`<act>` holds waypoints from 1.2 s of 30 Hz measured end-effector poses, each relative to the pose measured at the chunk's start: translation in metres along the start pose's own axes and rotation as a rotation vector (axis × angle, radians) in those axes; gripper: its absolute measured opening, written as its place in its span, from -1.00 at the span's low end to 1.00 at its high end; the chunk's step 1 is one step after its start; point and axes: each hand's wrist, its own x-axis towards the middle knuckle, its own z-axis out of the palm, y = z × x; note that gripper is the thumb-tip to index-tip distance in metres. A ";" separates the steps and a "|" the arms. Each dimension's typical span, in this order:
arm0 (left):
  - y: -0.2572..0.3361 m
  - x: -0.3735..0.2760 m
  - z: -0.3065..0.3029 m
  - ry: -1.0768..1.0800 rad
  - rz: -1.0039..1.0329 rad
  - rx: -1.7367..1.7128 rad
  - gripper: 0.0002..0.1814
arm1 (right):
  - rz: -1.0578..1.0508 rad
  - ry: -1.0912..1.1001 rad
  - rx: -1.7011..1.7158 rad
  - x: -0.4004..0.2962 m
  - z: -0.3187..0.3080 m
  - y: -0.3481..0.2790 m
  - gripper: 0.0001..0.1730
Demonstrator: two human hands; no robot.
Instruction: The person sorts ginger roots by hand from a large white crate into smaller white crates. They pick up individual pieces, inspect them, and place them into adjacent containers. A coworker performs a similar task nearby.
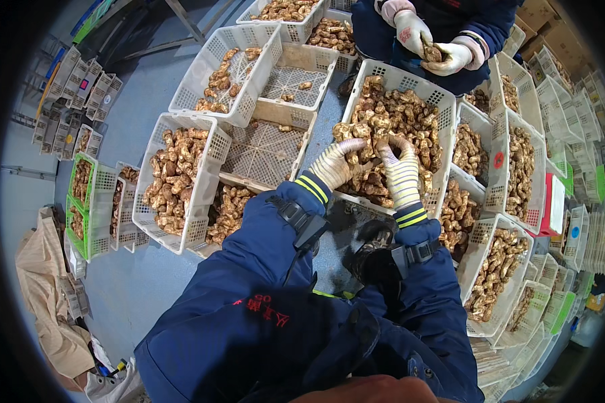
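Note:
Both my hands wear striped knit gloves and work over a white perforated plastic crate (pixel 447 121) of brown, knobbly mushrooms (pixel 408 108). My left hand (pixel 333 163) is closed around a few mushrooms (pixel 359 132) at the crate's near left side. Just right of it, my right hand (pixel 401 169) has thumb and fingers pinched at a mushroom (pixel 381 129). Its fingertips partly cover that mushroom, and the pile lies close beneath both hands.
Across the crate, a co-worker's gloved hands (pixel 431 48) hold a mushroom. Left stand a filled crate (pixel 174 121), a sparsely filled crate (pixel 181 95) and a crate with few pieces (pixel 262 146). Filled crates (pixel 532 166) line the right, near a red-and-white box (pixel 552 206).

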 end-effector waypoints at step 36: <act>0.004 0.003 -0.002 0.018 0.046 -0.125 -0.65 | -0.133 -0.099 -0.034 0.005 0.001 0.014 -0.68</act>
